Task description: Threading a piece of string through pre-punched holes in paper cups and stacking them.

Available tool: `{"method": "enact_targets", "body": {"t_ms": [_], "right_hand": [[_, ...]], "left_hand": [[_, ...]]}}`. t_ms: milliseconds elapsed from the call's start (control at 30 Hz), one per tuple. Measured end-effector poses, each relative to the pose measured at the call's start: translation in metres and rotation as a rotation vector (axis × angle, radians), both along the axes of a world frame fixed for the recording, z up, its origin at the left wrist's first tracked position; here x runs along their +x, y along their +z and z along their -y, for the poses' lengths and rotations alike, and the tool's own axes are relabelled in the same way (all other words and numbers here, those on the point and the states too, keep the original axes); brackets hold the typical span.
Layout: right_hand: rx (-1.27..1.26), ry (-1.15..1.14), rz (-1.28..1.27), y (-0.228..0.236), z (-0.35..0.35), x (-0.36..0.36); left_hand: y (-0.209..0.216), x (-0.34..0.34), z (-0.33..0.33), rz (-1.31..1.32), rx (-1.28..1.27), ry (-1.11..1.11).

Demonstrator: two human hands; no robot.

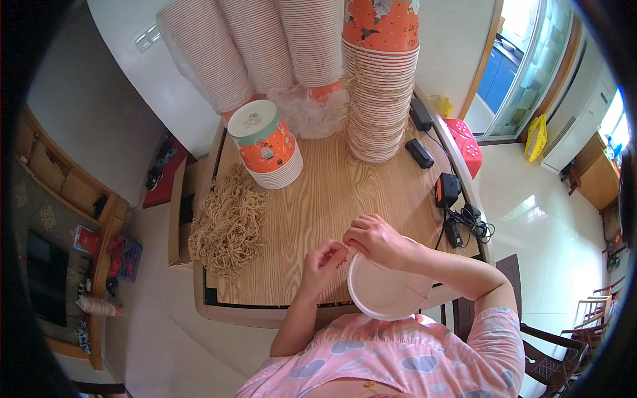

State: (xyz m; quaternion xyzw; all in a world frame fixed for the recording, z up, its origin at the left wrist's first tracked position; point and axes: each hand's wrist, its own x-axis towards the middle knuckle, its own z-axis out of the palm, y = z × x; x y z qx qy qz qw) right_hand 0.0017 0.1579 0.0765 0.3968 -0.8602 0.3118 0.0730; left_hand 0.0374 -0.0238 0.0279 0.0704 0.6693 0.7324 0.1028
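Note:
A white paper bucket [381,290] stands at the table's front edge against my body, its round mouth facing up. A thin tan cord [410,289] crosses the mouth and runs toward its far left rim. At that rim my right hand [377,240] is closed, fingers pinched on the cord. Just left of it my left hand [323,264] has its fingertips pinched together, close to the right hand's fingers; the bit of cord between them is thin and hard to make out. A tangled heap of tan cords [231,222] lies on the left of the table.
A short stack of upside-down orange-and-white buckets [269,149] stands beyond the heap. Behind it are plastic-wrapped bucket stacks [255,46] and a tall stack with cords hanging on it [378,106]. Black adapters and cables [454,199] line the right edge of the wooden table [318,205].

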Motion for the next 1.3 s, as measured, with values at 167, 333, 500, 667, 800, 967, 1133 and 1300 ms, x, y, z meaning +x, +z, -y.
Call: {"method": "enact_targets", "body": {"t_ms": [167,333,500,667,800,967,1133,1300], "right_hand": [[0.064,0.055,-0.012,-0.006,0.002,-0.002],[0.068,0.025,0.011,0.000,0.000,-0.004],[0.041,-0.147,0.008,0.031,-0.006,0.015],[0.248,-0.122,0.000,0.021,-0.013,0.031],[-0.198,-0.172,0.340,0.031,-0.014,0.029],[-0.520,-0.208,0.897,0.041,-0.020,0.020],[-0.515,-0.296,0.800,0.030,-0.025,0.012],[-0.381,-0.358,0.637,0.011,-0.024,0.014]], "left_hand": [[-0.014,0.001,0.001,-0.208,-0.211,0.046],[-0.009,0.003,-0.008,-0.042,0.041,0.093],[-0.014,-0.001,-0.008,0.043,0.221,0.141],[-0.007,-0.005,-0.011,0.079,0.229,0.121],[-0.004,-0.003,-0.017,-0.078,0.138,0.051],[0.003,0.002,-0.017,-0.087,-0.101,-0.048],[0.004,0.004,-0.018,-0.207,-0.191,0.005],[-0.001,0.000,-0.026,-0.270,-0.198,0.020]]}}
